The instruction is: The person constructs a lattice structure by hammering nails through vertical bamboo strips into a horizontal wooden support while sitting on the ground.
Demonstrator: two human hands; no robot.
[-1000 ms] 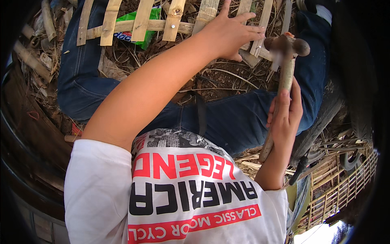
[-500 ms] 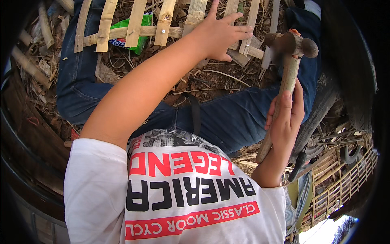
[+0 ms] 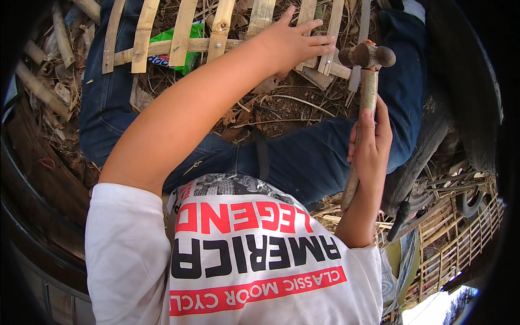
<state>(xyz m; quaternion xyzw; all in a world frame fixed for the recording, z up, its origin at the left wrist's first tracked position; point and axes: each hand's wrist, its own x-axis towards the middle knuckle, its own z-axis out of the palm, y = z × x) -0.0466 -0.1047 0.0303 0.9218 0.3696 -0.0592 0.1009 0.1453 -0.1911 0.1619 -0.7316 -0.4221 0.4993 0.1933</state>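
Note:
My right hand [image 3: 372, 138] is wrapped round the wooden handle of a hammer [image 3: 368, 89], its rusty double-faced head raised beside the right end of a slatted bamboo frame. My left hand [image 3: 297, 42] lies with fingers spread over the slats on the frame's right side, fingertips on or just above a bamboo slat [image 3: 331, 32]. That slat crosses a bamboo crosspiece [image 3: 195, 45], and a nail [image 3: 329, 60] shows near its lower end. Whether the left hand pinches anything underneath is hidden.
My legs in blue jeans [image 3: 314, 154] spread around the work. Under the slats lies a green plastic wrapper [image 3: 189, 60] on soil with dry straw. Bamboo offcuts [image 3: 43, 92] lie at the left. A woven bamboo panel [image 3: 455, 244] and a dark tyre [image 3: 479, 130] are at the right.
The hammer and my right hand have shifted a little left, and the hammer stands more upright. My left hand stays over the slats with its thumb slightly moved.

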